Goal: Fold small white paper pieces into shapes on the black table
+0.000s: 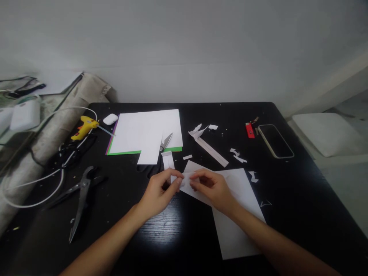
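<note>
My left hand (162,189) is closed in a pinch, with thumb and index fingertip at a small piece of white paper (185,179). Facing it, my right hand (211,188) pinches at the other side of the same piece; white paper behind blurs its outline. Beneath the right hand and forearm lie white paper sheets (235,230). Just beyond the left hand is a folded white paper strip (168,160). Scissors (166,142) lie behind it, their dark handles partly covered by a white paper piece (149,152).
A paper stack (143,126), yellow glue gun (86,127), white case (110,119), cables and pliers-like tool (84,188) lie leftward. Beyond the right hand are a long paper strip (211,151) and scraps. A red lighter (249,130) and phone (276,141) lie right.
</note>
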Motion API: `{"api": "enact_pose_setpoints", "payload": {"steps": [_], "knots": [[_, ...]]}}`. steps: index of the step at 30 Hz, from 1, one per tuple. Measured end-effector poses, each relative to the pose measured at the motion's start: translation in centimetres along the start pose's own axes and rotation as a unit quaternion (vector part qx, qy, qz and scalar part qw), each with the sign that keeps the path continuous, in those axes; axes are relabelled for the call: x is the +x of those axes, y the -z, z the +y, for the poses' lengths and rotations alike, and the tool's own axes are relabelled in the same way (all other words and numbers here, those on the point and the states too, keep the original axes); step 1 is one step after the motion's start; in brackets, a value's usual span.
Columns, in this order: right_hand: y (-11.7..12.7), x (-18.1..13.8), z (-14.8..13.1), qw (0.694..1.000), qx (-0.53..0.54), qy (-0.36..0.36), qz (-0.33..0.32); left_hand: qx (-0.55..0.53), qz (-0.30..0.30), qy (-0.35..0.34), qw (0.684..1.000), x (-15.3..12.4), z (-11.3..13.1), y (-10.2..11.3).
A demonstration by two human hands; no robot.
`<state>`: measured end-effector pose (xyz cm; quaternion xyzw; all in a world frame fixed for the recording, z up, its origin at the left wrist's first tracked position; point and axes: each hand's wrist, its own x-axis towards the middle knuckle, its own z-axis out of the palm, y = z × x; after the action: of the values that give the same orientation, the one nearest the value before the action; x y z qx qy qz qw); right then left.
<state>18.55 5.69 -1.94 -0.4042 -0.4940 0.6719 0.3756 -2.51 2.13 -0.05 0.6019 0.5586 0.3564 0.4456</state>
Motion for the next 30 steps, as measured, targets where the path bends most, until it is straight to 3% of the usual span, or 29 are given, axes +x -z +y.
{"api": "enact_pose_setpoints", "payload": {"steps": [10, 14, 18, 24, 30], "knots": [[-0.2, -0.1, -1.0, 0.998, -0.055, 0.016, 0.016, 0.004, 0.025, -0.006, 1.0, -0.1, -0.1, -0.4], [-0.3, -0.3, -0.8, 0.994, -0.086, 0.062, 0.038, 0.058, 0.054, -0.026, 0.997, -0.2, -0.3, -0.5], [-0.2, -0.3, -0.8, 0.983, -0.143, 0.101, 0.053, 0.108, 0.045, -0.051, 0.992, -0.3, -0.2, -0.3], [0.0, -0.4, -0.6, 0.953, -0.258, 0.146, 0.059, 0.218, 0.148, -0.08, 0.961, 0.5, -0.3, 1.7], [-0.1, -0.4, 0.4, 0.903, -0.36, 0.214, 0.098, 0.308, 0.097, -0.085, 0.943, 1.2, -1.0, 2.2]]}}
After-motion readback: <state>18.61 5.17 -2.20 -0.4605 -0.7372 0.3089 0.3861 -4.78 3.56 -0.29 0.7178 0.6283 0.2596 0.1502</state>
